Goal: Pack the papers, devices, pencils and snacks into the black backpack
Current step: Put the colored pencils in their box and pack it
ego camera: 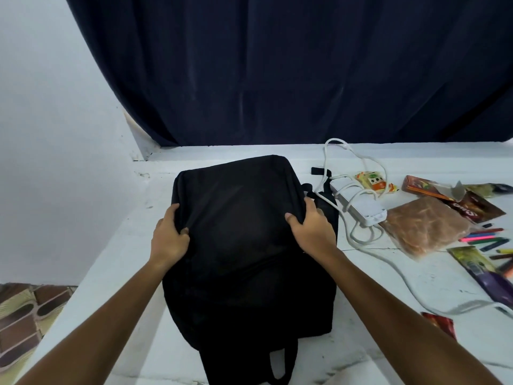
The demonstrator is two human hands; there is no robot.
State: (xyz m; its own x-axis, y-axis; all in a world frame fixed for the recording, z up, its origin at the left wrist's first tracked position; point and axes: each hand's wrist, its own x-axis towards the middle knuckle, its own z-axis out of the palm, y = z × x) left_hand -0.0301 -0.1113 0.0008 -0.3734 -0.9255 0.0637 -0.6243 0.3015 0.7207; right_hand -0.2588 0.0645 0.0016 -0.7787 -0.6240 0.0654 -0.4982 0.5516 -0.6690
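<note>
Dark navy curtain [277,68] behind white counter [111,268]; pale wall [50,134] left; patterned floor [25,315].

The black backpack [249,245] runs off the bottom edge, so its straps are cut off. The left hand [169,237] hides its fingertips in the cloth. A purple packet [483,270] and the white cord [416,295] leave the right edge. The red packet's [440,323] print is blurry, maybe a snack.

Count from my side: one black backpack [249,245], one white power strip [358,202] with cord, one yellow snack pack [373,180], one clear bag of brown stuff [424,226]. Loose pencils [488,237]: too blurred to count.
</note>
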